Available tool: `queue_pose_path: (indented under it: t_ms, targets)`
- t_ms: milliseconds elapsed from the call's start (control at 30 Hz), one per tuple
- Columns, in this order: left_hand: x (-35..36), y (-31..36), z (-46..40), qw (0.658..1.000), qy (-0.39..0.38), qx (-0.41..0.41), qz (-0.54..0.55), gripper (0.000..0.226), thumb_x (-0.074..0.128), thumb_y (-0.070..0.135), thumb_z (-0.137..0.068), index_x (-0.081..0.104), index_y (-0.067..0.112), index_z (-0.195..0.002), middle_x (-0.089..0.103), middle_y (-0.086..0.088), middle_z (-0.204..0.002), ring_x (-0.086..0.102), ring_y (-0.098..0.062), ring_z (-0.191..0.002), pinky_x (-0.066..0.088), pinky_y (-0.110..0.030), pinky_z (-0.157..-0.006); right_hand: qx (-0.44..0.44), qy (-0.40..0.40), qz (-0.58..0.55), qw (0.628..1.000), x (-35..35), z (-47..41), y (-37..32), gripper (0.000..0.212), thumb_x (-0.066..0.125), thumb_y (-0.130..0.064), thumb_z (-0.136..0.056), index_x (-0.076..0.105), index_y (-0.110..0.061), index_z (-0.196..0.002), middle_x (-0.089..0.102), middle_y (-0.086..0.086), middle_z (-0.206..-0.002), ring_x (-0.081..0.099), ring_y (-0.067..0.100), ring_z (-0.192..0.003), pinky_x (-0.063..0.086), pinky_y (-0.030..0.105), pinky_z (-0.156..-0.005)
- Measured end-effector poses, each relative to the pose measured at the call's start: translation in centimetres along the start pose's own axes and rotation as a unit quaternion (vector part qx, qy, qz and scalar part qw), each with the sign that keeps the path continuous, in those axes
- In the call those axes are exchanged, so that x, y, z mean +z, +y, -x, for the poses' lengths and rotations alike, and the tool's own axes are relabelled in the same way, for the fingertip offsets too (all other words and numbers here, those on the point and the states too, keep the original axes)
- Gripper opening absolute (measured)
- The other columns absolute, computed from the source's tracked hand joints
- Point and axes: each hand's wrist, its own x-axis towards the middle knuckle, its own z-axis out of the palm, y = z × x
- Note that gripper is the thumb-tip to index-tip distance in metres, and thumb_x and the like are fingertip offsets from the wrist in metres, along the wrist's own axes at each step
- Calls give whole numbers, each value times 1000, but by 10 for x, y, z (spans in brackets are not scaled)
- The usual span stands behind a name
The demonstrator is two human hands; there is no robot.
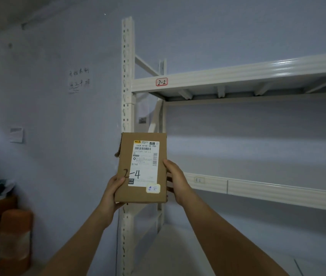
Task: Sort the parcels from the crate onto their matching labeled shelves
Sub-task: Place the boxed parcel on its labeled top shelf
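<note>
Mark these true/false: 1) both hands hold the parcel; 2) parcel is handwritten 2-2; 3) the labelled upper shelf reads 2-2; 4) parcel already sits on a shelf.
1) True: the left hand and right hand hold the parcel by its side edges.
2) False: the handwriting reads 2-4.
3) True: the shelf label on the upper shelf reads 2-2.
4) False: it is held up in the air in front of the rack.

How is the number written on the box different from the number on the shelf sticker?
The box number says 2-4; the shelf sticker says 2-2. The box number is big, scrawled across brown cardboard and a white label; the sticker's is small, inside a red border. Both are handwritten and start with 2.
</note>
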Motion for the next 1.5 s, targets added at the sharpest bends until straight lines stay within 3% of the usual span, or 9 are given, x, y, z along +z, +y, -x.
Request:
queue_pose_path:
  t_ms: [200,400,700,800,967,1267,1333,1433,1500]
  targets:
    - [71,6,-12,998,-44,31,-12,30,46,35,-94,51,22,-121,63,-2,-109,58,-17,-94,47,-39,-84,-32,64,-8,997,-56,32,-35,19,40,-37,-98,55,-25,-101,62,-7,-92,59,7,-81,46,22,-64]
    - [171,-4,-9,991,-129,35,19,26,45,29,-95,53,19,-118,63,-6,-103,59,-17,-86,47,-34,-70,-64,162,24,984,-135,74,-65,17,41,-34,-99,55,-27,-93,61,-9,-86,58,5,-75,47,19,-62]
    - [286,-20,35,966,-245,27,77,18,47,24,-95,55,24,-111,66,0,-95,61,-17,-86,49,-34,-70,-82,316,82,942,-215,146,-93,37,41,-42,-97,55,-14,-117,64,0,-105,60,9,-88,47,23,-68]
    - [312,-21,47,956,-279,14,89,14,49,24,-94,56,27,-106,67,-1,-95,62,-19,-86,50,-34,-71,-89,355,98,926,-226,172,-101,33,39,-40,-98,59,-18,-112,66,-3,-102,62,7,-87,48,21,-68]
    - [357,-23,79,933,-342,0,114,22,49,22,-94,56,19,-115,67,-4,-98,62,-19,-84,49,-34,-72,-93,430,138,887,-242,221,-115,28,37,-38,-99,62,-29,-92,67,-2,-103,61,7,-90,48,24,-79]
    - [433,-29,161,887,-424,-36,176,38,63,33,-82,57,19,-117,67,-6,-104,63,-20,-90,50,-37,-74,-97,515,170,835,-277,313,-138,21,39,-30,-100,57,-21,-97,64,-10,-91,59,-1,-80,44,12,-58]
    - [453,-25,178,881,-435,-40,183,46,62,40,-71,58,21,-114,68,-3,-102,63,-20,-91,50,-38,-76,-107,554,170,808,-293,329,-145,19,45,-30,-97,58,-17,-103,66,1,-102,61,9,-91,48,19,-68]
    - [489,-19,199,877,-440,-38,191,50,61,43,-71,57,24,-116,68,-2,-102,63,-22,-95,51,-42,-83,-108,582,173,787,-321,354,-161,15,51,-30,-94,57,-18,-101,63,10,-112,60,25,-105,49,42,-92]
    - [518,-14,212,875,-440,-38,198,46,63,42,-76,55,25,-118,68,-1,-101,62,-23,-97,50,-46,-87,-110,581,183,785,-343,371,-175,11,51,-27,-95,58,-19,-97,63,9,-105,61,25,-100,49,44,-91]
